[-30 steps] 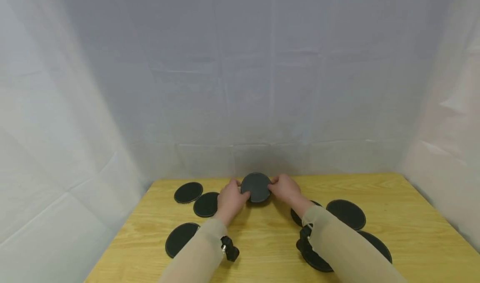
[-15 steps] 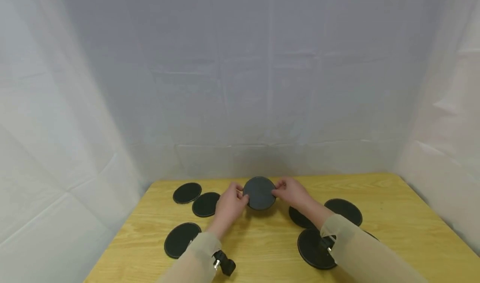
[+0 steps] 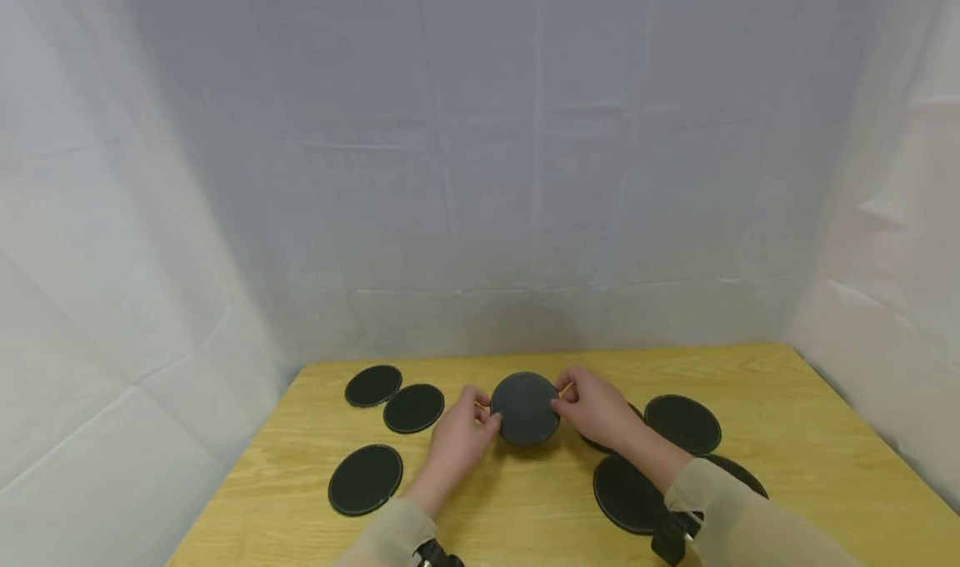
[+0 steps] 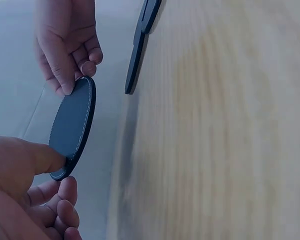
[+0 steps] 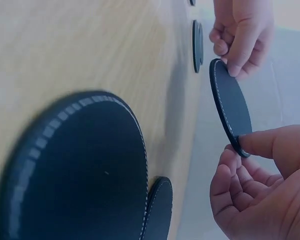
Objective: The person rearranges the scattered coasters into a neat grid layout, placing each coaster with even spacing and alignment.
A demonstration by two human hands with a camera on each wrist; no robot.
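Since a second ago I see the round dark-grey stitched leather coaster carried nearer to me and lower over the yellow wooden counter, both hands having come back with it. My left hand pinches its left edge, thumb on the face and fingers curled behind; this grip is clamped on the coaster. My right hand pinches the opposite edge between thumb and fingertips, clamped likewise. The coaster stands tilted on edge, clear of the counter, between the two hands. Flat on the counter lie three black round coasters at left and several overlapping black round coasters at right, the nearest partly hidden behind my right wrist.
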